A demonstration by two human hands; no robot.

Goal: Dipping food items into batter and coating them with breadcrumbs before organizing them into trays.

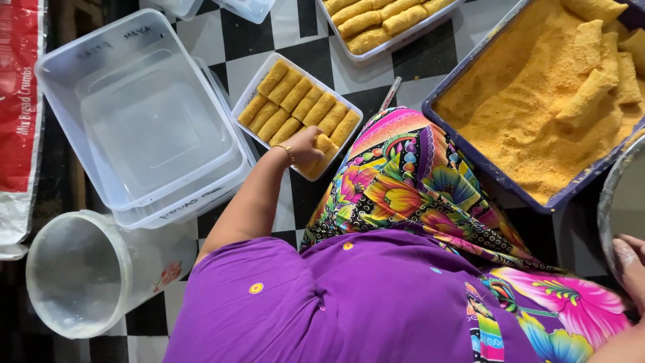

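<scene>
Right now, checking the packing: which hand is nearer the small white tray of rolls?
Left. The left hand rests on rolls in the small white tray, at its near corner; the right hand is far off, by the metal bowl.

The floor (316, 195) is chequered in black and white squares. A white tray (250, 101) near its middle holds golden-yellow breaded rolls (299, 101); a second white tray (396, 40) at the top edge carries rolls of the same colour. At the right edge a dark blue tub (463, 144) is filled with orange-yellow crumbs (531, 114). The stacked boxes (141, 121) on the left are clear and colourless, as is the round jug (80, 269) in the lower left corner. The bag (20, 101) along the left edge is red and white. The person's top (322, 302) is purple with small yellow dots, and the cloth (416, 181) over the knees shows bright flowers in pink, yellow, green and blue. A gold bracelet (287, 152) circles the left wrist.
</scene>
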